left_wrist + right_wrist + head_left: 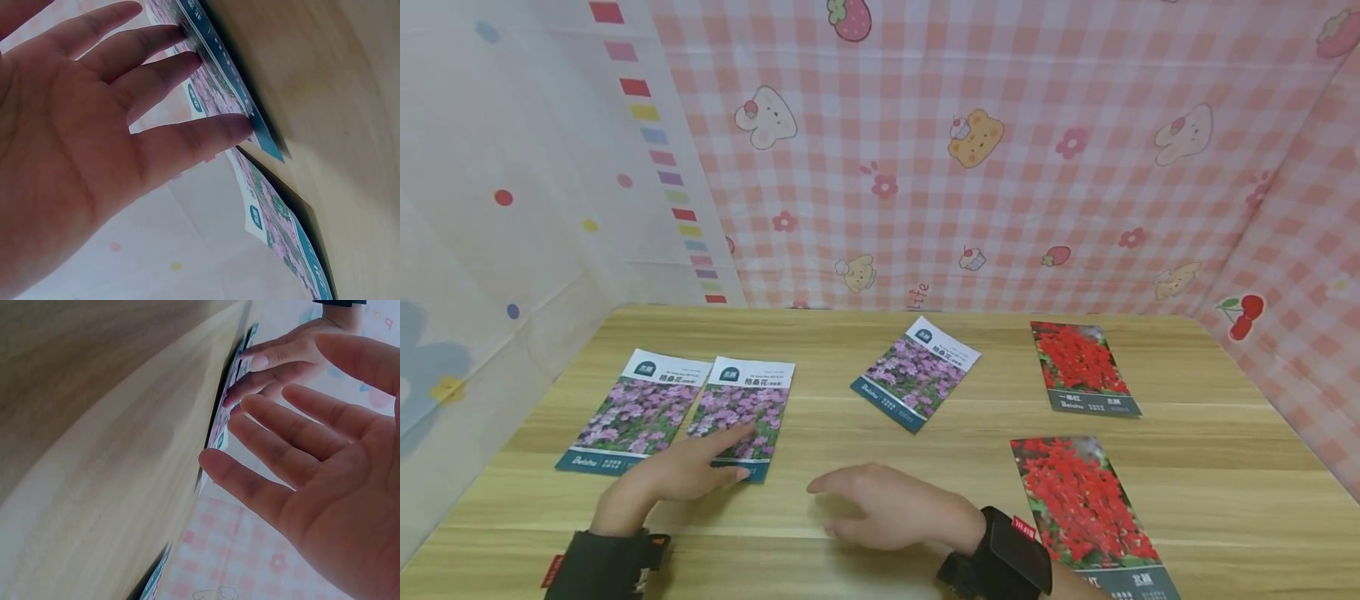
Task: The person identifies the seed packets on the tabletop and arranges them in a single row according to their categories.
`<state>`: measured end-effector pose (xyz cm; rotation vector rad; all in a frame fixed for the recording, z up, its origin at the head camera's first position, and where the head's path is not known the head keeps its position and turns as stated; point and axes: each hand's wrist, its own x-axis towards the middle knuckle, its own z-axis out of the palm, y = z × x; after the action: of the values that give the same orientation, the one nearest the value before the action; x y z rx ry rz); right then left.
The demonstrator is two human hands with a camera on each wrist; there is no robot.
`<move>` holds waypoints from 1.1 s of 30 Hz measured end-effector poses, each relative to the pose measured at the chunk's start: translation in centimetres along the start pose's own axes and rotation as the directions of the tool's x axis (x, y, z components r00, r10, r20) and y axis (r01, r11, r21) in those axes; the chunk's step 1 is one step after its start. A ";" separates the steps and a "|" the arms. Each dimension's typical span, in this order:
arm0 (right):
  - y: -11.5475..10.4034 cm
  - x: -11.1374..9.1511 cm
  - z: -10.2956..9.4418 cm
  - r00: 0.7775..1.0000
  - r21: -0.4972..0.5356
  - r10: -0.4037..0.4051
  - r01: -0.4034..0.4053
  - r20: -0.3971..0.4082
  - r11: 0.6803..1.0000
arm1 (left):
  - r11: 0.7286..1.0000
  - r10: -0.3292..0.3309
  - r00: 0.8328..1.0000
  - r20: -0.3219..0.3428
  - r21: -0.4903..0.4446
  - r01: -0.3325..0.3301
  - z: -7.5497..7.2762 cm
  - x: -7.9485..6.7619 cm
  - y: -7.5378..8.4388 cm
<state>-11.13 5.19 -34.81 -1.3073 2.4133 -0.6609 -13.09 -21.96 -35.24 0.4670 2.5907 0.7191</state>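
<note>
Two seed packets with purple flowers lie side by side at the left of the table: an outer packet (638,417) and an inner packet (747,405). My left hand (681,467) rests its fingertips on the inner packet, fingers fairly straight; the left wrist view shows this packet (215,75) under the fingertips. My right hand (895,506) hovers over bare wood to the right of it, holding nothing. In the right wrist view the right hand's fingers (250,481) are spread and extended. A third purple-flower packet (917,375) lies askew near the middle back.
Two red-flower packets lie on the right, a far one (1085,367) and a near one (1086,500); the right forearm overlaps the near one's lower edge. Behind the wooden table (820,533) hangs a pink checked cloth (910,225), with a white cloth (550,275) at the left.
</note>
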 end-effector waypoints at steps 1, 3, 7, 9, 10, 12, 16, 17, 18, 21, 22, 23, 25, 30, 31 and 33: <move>-0.1 0.1 0.1 1.000 -0.005 -0.005 0.005 0.009 1.000 | 1.000 -0.008 1.000 -0.001 0.000 0.008 0.0 0.0 0.0; -0.1 0.2 0.2 1.000 -0.015 -0.018 0.018 0.020 1.000 | 1.000 -0.023 1.000 -0.002 -0.002 0.023 0.0 0.0 -0.1; -0.2 0.2 0.4 0.998 -0.034 -0.057 0.058 0.025 0.998 | 0.999 -0.034 0.999 -0.002 -0.007 0.034 0.0 0.1 -0.3; -0.1 0.2 0.5 0.996 -0.041 -0.083 0.084 0.022 0.996 | 0.999 -0.033 0.999 -0.004 -0.007 0.033 0.0 0.1 -0.3; -0.1 0.2 0.5 0.995 -0.045 -0.094 0.095 0.019 0.994 | 0.999 -0.032 0.999 -0.004 -0.008 0.032 0.0 0.1 -0.2; 0.0 0.2 0.6 0.993 -0.054 -0.113 0.114 0.018 0.992 | 0.999 -0.032 0.999 -0.007 -0.006 0.032 0.0 0.1 -0.2; 0.1 0.1 0.6 0.992 -0.048 -0.123 0.124 0.024 0.991 | 0.999 -0.029 1.000 -0.008 -0.015 0.029 0.0 0.0 0.0; 0.1 0.0 0.6 0.992 -0.047 -0.125 0.126 0.025 0.991 | 0.999 -0.028 1.000 -0.008 -0.016 0.028 0.0 0.0 0.0; 0.1 0.0 0.6 0.992 -0.048 -0.128 0.129 0.023 0.990 | 1.000 -0.025 1.000 -0.009 -0.018 0.025 0.1 0.0 0.0; 0.2 -0.2 0.5 0.991 -0.051 -0.133 0.134 0.019 0.990 | 1.000 -0.021 1.000 -0.011 -0.017 0.021 0.1 0.0 -0.1; 0.2 -0.2 0.5 0.991 -0.056 -0.133 0.134 0.017 0.989 | 1.000 -0.021 1.000 -0.010 -0.019 0.021 0.1 0.0 -0.1; 0.2 -0.3 0.5 0.991 -0.058 -0.134 0.134 0.015 0.989 | 1.000 -0.021 1.000 -0.010 -0.018 0.020 0.1 0.0 -0.1; 0.2 -0.3 0.5 0.991 -0.064 -0.132 0.133 0.014 0.989 | 1.000 -0.024 1.000 -0.009 -0.020 0.023 0.1 0.0 -0.1; 0.3 -0.5 0.4 0.991 -0.070 -0.131 0.132 0.010 0.989 | 1.000 -0.022 1.000 -0.013 -0.013 0.022 0.0 0.0 -0.1; 0.3 -0.6 0.4 0.991 -0.068 -0.132 0.132 0.008 0.989 | 1.000 -0.016 1.000 -0.014 -0.008 0.016 0.0 0.0 -0.2; 0.3 -0.6 0.3 0.992 -0.056 -0.128 0.129 0.007 0.990 | 1.000 -0.008 1.000 -0.015 -0.005 0.008 0.0 0.0 -0.2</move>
<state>-10.86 5.79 -35.18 -1.4957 2.3766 -0.6274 -13.13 -22.12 -35.30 0.4518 2.6030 0.7285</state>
